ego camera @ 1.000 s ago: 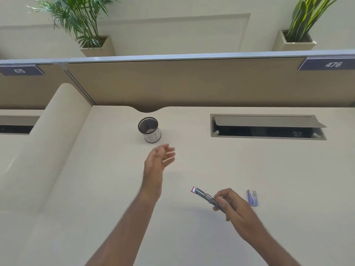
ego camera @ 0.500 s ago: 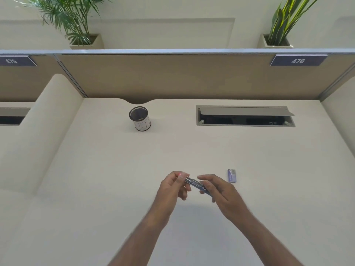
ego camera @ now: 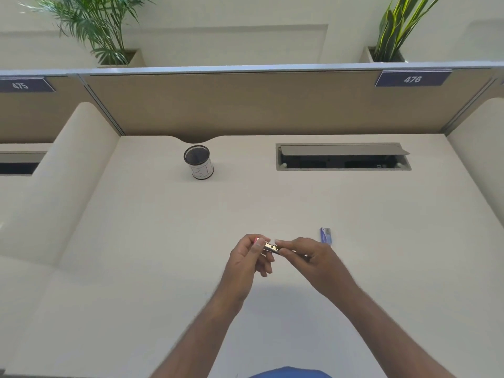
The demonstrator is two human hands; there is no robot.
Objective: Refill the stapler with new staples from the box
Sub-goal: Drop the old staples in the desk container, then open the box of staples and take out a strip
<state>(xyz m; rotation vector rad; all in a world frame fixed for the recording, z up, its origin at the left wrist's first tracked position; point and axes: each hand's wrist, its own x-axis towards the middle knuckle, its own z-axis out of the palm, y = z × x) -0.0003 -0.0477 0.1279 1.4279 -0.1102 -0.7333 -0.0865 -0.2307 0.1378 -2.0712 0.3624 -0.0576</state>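
You hold the stapler [ego camera: 270, 247] above the bench [ego camera: 136, 268] in both hands, close in front of you. Your left hand [ego camera: 249, 259] pinches the end with the pink tip between thumb and fingers; your right hand [ego camera: 313, 260] has its grip clamped on the other end, with thumb and forefinger pressed on the metal middle part. Both grips are closed on the same thing, and the stapler sits between them, clear of the surface.

The box [ego camera: 325, 235] of staples lies flat on the bench just beyond your right hand, apart from it and untouched. It looks shut, though it is too small to be sure. No loose strip of staples shows anywhere.

So the task seems to be at an early stage. You have the stapler in hand and appear to be working at its metal channel, likely opening it or checking it; whether it is open already, you cannot tell from here. What is left, as far as can be judged: get the channel open, take a strip from the box, lay it in, and close the stapler.

A small pot [ego camera: 199, 162] stands well back on the bench, out of your way.
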